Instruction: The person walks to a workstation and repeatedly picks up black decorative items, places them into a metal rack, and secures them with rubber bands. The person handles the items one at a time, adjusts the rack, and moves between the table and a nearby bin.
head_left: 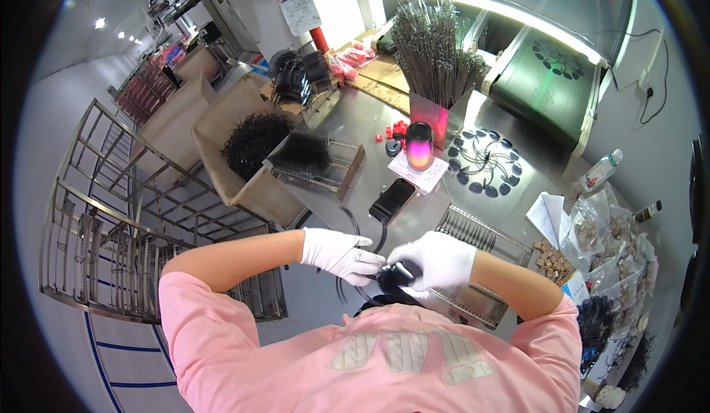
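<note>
Both my hands wear white gloves and meet low in the middle of the head view. In my right hand [438,259], fingers curled, is a glossy black oval piece [396,275]. My left hand [339,255] has its fingers closed around several thin, curved black stems [356,224], which stick out above and below it. Its fingertips reach the black piece, and exactly what they pinch is partly hidden. Just beyond lies a black phone [392,200]. On the steel table to the right, a ring of black oval pieces with curved stems [485,163] is laid out.
A metal rack [481,229] lies beside my right hand; another [346,167] holds black parts. Behind stand a glowing speaker [419,147], a bin of metal rods [436,58] and a conveyor [543,80]. Plastic bags [614,246] crowd the right; tubs [259,198] and a rack cart [111,213] stand left.
</note>
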`<move>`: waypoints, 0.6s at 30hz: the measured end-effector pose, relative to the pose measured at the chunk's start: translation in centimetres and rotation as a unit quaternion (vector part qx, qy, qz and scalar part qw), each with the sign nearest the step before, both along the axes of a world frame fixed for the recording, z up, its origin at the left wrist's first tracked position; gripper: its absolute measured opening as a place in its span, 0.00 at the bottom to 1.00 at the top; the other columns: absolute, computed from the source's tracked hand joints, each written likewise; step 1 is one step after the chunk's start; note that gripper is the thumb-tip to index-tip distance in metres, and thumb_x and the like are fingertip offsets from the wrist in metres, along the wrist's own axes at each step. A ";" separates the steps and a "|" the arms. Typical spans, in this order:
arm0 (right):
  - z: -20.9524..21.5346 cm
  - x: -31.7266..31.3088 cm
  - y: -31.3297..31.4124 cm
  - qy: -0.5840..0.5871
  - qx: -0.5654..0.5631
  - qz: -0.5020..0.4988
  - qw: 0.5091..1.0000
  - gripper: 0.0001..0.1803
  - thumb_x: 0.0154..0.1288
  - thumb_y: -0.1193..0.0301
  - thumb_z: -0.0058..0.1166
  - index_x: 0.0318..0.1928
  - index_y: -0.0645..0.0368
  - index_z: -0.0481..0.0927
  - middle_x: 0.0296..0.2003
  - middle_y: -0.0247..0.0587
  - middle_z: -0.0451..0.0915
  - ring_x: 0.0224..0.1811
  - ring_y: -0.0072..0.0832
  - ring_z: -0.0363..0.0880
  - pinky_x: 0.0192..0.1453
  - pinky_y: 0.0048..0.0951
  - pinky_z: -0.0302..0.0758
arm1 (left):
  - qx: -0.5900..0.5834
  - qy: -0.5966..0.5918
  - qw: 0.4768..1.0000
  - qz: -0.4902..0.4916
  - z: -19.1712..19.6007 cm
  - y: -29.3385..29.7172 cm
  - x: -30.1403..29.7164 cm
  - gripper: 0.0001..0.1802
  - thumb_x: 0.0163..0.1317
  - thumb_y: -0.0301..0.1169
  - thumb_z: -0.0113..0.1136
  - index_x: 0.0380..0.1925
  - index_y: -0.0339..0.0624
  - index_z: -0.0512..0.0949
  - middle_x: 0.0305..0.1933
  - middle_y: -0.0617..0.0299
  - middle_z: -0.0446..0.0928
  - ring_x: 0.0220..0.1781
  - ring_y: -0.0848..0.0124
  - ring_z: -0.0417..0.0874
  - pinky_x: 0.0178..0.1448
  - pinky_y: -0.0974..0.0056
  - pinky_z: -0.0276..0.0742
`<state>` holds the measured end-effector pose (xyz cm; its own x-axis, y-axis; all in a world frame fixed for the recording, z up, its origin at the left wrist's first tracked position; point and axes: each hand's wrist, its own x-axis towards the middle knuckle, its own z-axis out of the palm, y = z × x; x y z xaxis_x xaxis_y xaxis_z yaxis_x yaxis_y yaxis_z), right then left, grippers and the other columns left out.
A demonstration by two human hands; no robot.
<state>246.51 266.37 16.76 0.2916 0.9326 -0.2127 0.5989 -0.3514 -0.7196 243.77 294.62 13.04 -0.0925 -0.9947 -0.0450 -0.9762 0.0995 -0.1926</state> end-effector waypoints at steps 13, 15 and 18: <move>-7.9 -2.6 -0.7 0.288 0.347 -0.414 0.791 0.18 0.59 0.83 0.68 0.51 0.65 0.85 0.43 0.31 0.88 0.45 0.16 0.84 0.53 0.25 0.81 | -0.127 0.476 0.667 0.559 1.6 2.3 3.0 0.56 0.63 0.44 0.71 0.84 0.52 0.46 0.68 0.50 0.80 0.65 0.56 0.83 0.71 0.57 0.76; -9.6 -3.6 -0.4 0.295 0.383 -0.467 0.740 0.16 0.61 0.80 0.69 0.50 0.62 0.86 0.42 0.29 0.88 0.43 0.17 0.84 0.50 0.25 0.81 | -0.184 0.638 0.644 0.381 -2.1 -4.9 2.2 0.69 0.55 0.40 0.79 0.84 0.46 0.36 0.71 0.46 0.76 0.70 0.58 0.80 0.76 0.57 0.71; -12.0 -4.5 0.4 0.332 0.438 -0.605 0.576 0.18 0.63 0.76 0.71 0.52 0.57 0.83 0.45 0.29 0.85 0.47 0.20 0.82 0.54 0.27 0.81 | -0.218 0.688 0.593 0.358 -6.1 -12.4 3.2 0.71 0.53 0.35 0.81 0.84 0.44 0.35 0.69 0.50 0.73 0.69 0.63 0.77 0.76 0.58 0.71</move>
<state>241.96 266.74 4.74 0.9663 -0.0339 -0.2552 -0.2134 0.4493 -0.8675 247.01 282.19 6.99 0.7090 -0.6910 -0.1407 -0.0020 -0.2015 0.9795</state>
